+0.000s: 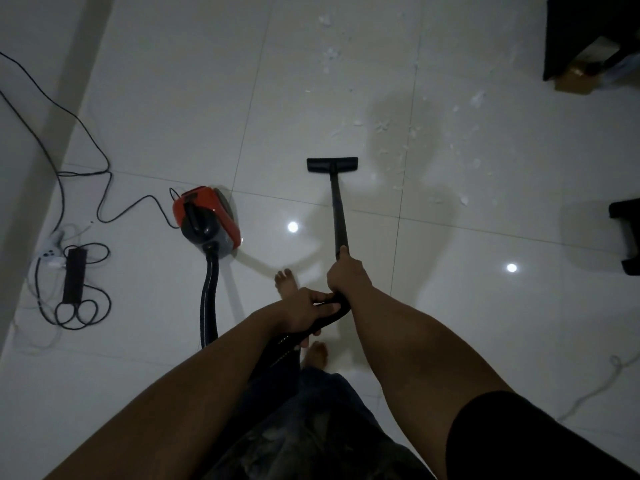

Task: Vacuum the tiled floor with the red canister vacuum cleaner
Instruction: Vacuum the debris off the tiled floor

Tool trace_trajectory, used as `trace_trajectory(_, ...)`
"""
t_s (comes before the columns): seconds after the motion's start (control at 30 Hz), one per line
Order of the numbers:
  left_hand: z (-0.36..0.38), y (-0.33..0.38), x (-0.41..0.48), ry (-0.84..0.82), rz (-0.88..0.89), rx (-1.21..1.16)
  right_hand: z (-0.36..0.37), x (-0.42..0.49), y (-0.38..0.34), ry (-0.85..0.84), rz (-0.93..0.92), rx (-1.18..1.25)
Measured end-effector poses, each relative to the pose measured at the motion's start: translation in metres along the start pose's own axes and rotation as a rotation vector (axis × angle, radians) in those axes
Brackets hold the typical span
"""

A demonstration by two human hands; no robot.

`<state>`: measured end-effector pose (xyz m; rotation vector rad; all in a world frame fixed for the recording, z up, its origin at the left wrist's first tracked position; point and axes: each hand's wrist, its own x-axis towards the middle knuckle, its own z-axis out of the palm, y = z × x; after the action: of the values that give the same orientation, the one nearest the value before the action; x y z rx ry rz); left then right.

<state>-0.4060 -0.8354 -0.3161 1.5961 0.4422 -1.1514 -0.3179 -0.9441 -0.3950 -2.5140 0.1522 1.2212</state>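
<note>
The red vacuum cleaner (207,221) is small and round with a black top. It sits on the white tiled floor (166,98) at ten o'clock from the hands. The right hand (346,277) grips the black wand (338,216); the left hand (306,310) grips its curved handle (313,329).

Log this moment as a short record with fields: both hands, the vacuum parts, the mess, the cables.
left hand: grips the handle at the hose end
right hand: grips the wand at its near end
floor head: flat on the tiles, at the wand's far end
canister: red, on the floor left of the wand; hose curves back toward the hands
scraps: white bits scattered ahead and right of the floor head
power strip: near the left wall, among black cables
</note>
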Motion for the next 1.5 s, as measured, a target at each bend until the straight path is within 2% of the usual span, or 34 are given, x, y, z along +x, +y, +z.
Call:
trace_trajectory(0.57, -0.167, 0.077, 0.042, 0.019, 0.012, -0.095, -0.078, 0.107, -0.141, -0.016, 0.012, 0.056)
trace_trajectory(1.03, -0.297, 0.173, 0.091, 0.133, 0.038, -0.083, -0.171, 0.218, -0.249, -0.069, -0.026, 0.125)
trace_trajectory(1.17, -0.326, 0.208, 0.111, 0.128, -0.004, -0.067, -0.207, 0.251, -0.266, -0.088, -0.003, 0.281)
trace_trajectory(1.27, -0.346, 0.232, 0.124, 0.136, 0.003, -0.064, -0.232, 0.275, -0.279, -0.146, 0.066, 0.487)
trace_trajectory(1.3, -0.353, 0.241, 0.129, 0.138, 0.007, -0.067, -0.241, 0.282, -0.284, -0.141, 0.068, 0.481)
trace_trajectory(1.43, -0.366, 0.269, 0.146, 0.174, 0.036, -0.088, -0.271, 0.305, -0.301, -0.076, 0.017, 0.193)
trace_trajectory(1.5, -0.370, 0.278, 0.152, 0.206, 0.059, -0.099, -0.280, 0.314, -0.308, -0.076, 0.015, 0.160)
